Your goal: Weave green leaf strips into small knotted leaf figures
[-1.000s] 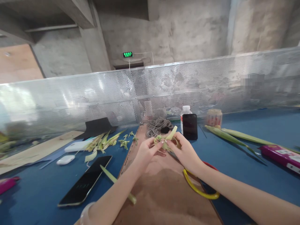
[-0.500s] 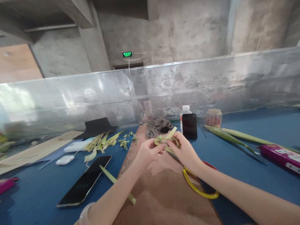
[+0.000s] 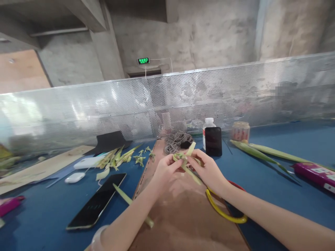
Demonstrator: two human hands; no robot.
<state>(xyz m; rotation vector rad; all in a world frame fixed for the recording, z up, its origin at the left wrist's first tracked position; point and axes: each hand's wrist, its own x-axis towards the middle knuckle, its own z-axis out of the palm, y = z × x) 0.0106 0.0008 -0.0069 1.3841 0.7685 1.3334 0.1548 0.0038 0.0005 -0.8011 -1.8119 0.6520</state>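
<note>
Both hands meet above a brown board [image 3: 183, 216], fingers closed on pale green leaf strips [image 3: 192, 174]. My left hand [image 3: 167, 168] pinches the folded part of the strips from the left. From the right, my right hand [image 3: 205, 167] grips the same piece near its upright end. One strip end sticks up between the hands, and another slants down toward my right wrist. Under my right forearm lies a tool with yellow and red handles [image 3: 225, 216], partly hidden. A loose leaf strip [image 3: 125, 195] rests beside my left forearm.
Left on the blue table [image 3: 47, 209] are a black phone [image 3: 98, 202], a white case [image 3: 75, 178] and cut leaf pieces [image 3: 115, 160]. Behind my hands lies grey cord [image 3: 176, 141]. To the right are a bottle [image 3: 209, 122], another phone [image 3: 213, 141], a jar [image 3: 240, 131], long leaves [image 3: 261, 155] and a purple packet [image 3: 314, 174].
A strip end now slants down and shows more below the fingers. Both hands stay pinched on the piece. The whole view has shifted slightly.
</note>
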